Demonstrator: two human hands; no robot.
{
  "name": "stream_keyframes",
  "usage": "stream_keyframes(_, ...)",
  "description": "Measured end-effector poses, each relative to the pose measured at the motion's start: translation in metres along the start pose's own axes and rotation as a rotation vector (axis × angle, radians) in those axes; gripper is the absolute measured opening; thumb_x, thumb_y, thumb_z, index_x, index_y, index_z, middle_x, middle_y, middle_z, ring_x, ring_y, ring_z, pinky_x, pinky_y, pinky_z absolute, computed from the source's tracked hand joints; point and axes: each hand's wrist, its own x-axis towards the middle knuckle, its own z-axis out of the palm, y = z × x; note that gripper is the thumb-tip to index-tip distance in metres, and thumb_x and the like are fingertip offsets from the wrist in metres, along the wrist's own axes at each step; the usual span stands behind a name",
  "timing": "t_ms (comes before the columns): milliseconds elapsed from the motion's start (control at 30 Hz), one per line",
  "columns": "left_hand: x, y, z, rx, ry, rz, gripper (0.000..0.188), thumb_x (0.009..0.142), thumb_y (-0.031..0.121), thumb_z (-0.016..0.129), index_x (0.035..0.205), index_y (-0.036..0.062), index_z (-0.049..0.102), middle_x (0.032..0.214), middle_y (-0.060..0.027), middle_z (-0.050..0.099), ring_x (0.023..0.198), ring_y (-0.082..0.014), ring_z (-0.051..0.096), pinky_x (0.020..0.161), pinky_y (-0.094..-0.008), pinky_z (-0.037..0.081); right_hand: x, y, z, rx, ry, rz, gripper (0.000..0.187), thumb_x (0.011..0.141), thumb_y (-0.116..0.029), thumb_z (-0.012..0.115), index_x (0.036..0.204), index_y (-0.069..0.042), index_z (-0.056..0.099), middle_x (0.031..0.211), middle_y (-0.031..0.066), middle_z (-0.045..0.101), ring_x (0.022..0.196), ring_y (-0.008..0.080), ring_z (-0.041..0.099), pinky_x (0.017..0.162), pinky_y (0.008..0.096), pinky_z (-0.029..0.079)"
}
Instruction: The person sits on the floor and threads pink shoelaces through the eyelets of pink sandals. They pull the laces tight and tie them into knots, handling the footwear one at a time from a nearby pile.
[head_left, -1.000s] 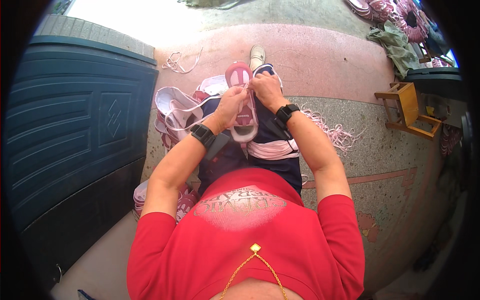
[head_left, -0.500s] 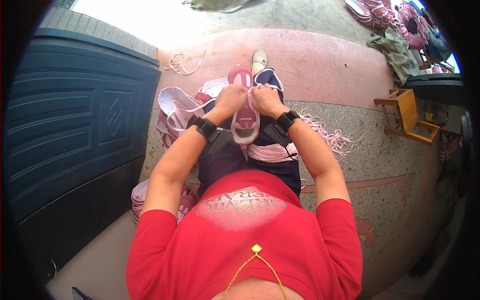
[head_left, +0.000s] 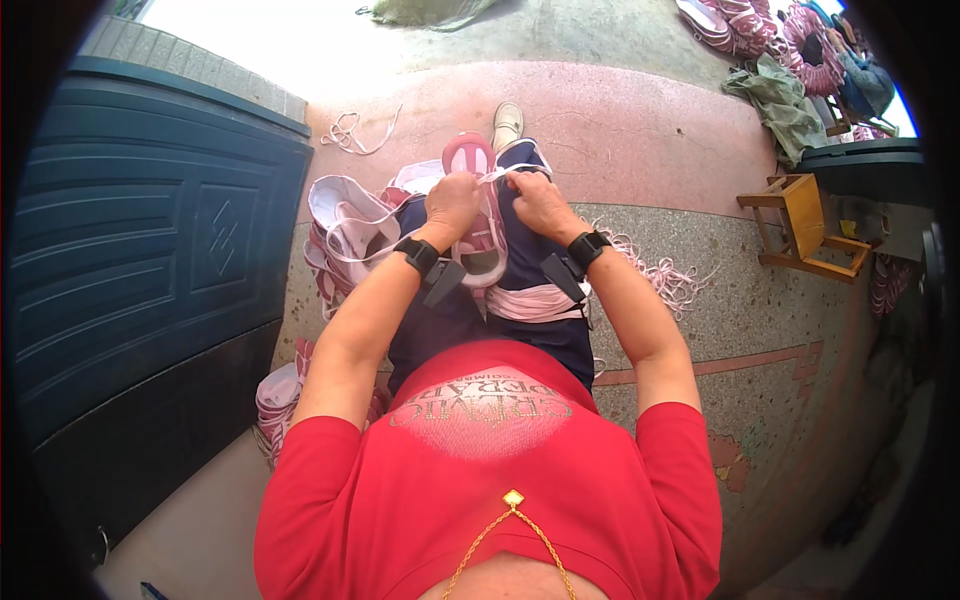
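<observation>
A pink and white sneaker rests over my lap, its toe pointing away from me. My left hand is closed at the sneaker's left side, by the lacing; part of its grip is hidden. From there a white shoelace runs across to my right hand, whose fingers pinch it just right of the shoe. Left of my left hand, more pink and white sneakers lie bunched, a loose lace trailing over them. A bundle of pale pink laces lies across my right thigh.
A tangle of pink laces lies on the speckled floor at the right. One loose lace is on the pink floor ahead. Further right stands a wooden stool. A dark blue door borders the left; more shoes sit by my left elbow.
My hands have drawn apart; the right one moved away from the shoe, and a stretch of lace now shows between them. The sneaker has shifted slightly left in view.
</observation>
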Motion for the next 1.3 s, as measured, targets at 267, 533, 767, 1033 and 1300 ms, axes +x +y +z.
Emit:
stream_keyframes(267, -0.003, -0.007, -0.015, -0.139, -0.057, -0.028, 0.02, 0.078, 0.026, 0.061, 0.086, 0.0101, 0.069, 0.082, -0.0155, 0.067, 0.08, -0.0313, 0.065, 0.071, -0.0391, 0.052, 0.015, -0.035, 0.023, -0.338, -0.058, 0.045, 0.031, 0.077, -0.025, 0.057, 0.101, -0.005, 0.061, 0.098, 0.0127, 0.063, 0.097, 0.0302, 0.056, 0.076, 0.0459, 0.041)
stream_keyframes(533, -0.005, 0.014, 0.007, 0.391, 0.094, 0.292, 0.015, 0.076, 0.022, 0.06, 0.076, 0.0073, 0.063, 0.078, -0.0105, 0.064, 0.077, -0.0255, 0.064, 0.063, -0.0373, 0.052, 0.011, -0.023, 0.012, -0.134, -0.024, -0.019, 0.022, 0.076, -0.022, 0.058, 0.092, -0.008, 0.064, 0.09, 0.0128, 0.065, 0.091, 0.0287, 0.059, 0.076, 0.0441, 0.041)
stream_keyframes(767, -0.055, 0.021, -0.061, 0.234, -0.053, 0.619, 0.013, 0.082, 0.017, 0.055, 0.076, 0.0059, 0.058, 0.073, -0.0087, 0.059, 0.07, -0.0218, 0.06, 0.057, -0.0341, 0.048, -0.019, -0.047, 0.006, -0.158, 0.342, -0.242, 0.022, 0.079, -0.01, 0.055, 0.1, -0.008, 0.061, 0.095, 0.0087, 0.062, 0.094, 0.0277, 0.056, 0.079, 0.0421, 0.042)
stream_keyframes(1033, -0.098, -0.053, -0.137, -0.757, -0.515, -0.072, 0.028, 0.093, 0.016, 0.049, 0.118, 0.0025, 0.055, 0.076, -0.0038, 0.058, 0.062, -0.0077, 0.048, 0.059, -0.0219, 0.042, -0.176, 0.009, -0.144, 0.53, 0.419, 0.421, 0.016, 0.087, -0.006, 0.051, 0.098, -0.001, 0.063, 0.103, 0.011, 0.06, 0.089, 0.0198, 0.058, 0.082, 0.0342, 0.045)
stream_keyframes(1300, -0.082, -0.097, -0.125, -0.876, -0.412, -0.264, 0.036, 0.092, 0.013, 0.049, 0.125, -0.0012, 0.045, 0.078, -0.0045, 0.061, 0.06, -0.0085, 0.053, 0.058, -0.0205, 0.043, -0.452, 0.184, -0.359, 0.747, 1.66, 0.582, 0.015, 0.091, -0.01, 0.047, 0.1, -0.002, 0.055, 0.071, 0.0009, 0.039, 0.058, 0.0131, 0.039, 0.052, 0.0277, 0.035)
